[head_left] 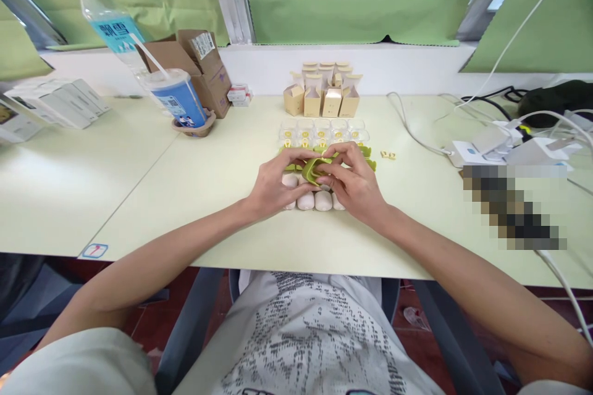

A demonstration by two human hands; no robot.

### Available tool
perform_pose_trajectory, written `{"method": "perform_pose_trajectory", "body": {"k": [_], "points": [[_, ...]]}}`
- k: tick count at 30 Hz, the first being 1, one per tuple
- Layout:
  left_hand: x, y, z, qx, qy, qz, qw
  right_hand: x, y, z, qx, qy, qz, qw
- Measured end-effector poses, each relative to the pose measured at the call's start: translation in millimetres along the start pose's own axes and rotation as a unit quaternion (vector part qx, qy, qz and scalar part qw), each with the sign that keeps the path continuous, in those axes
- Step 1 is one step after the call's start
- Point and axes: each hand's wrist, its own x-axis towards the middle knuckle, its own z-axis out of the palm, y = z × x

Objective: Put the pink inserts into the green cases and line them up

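Observation:
My left hand [273, 182] and my right hand [354, 182] meet over the middle of the pale table [185, 197]. Both pinch a small green bent piece [314, 168] between fingertips and thumbs. Under the hands lies a row of white rounded pieces [315, 200]. More green pieces [368, 157] lie just behind the hands. Beyond them stands a row of small clear cases with yellow parts inside [319, 131]. A single yellow part [388, 154] lies loose to the right.
Small tan cartons [322, 95] are stacked at the back by the window sill. A blue cup with a straw [178, 99], a water bottle [109, 21] and a brown box [204, 68] stand at back left. White chargers and cables [500, 142] crowd the right side.

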Motion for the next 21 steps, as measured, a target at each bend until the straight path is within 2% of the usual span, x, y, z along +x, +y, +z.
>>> {"method": "perform_pose_trajectory", "body": {"k": [5,10,15,21], "points": [[0,2,0.5,-0.025,-0.011,-0.017,0.999,2,3,-1,0.029,0.013,-0.007,0.999],[2,4,0.3,-0.056,-0.009,-0.013,0.998,1,5,-3,0.004,0.009,0.012,1.0],[2,1,-0.3,-0.01,-0.006,0.008,1.0,2,-4,-5,-0.02,0.019,-0.012,1.0],[4,4,-1.3,0.044,0.0,0.07,0.997,4,-17,-4,-0.065,0.012,0.012,0.998]]}}
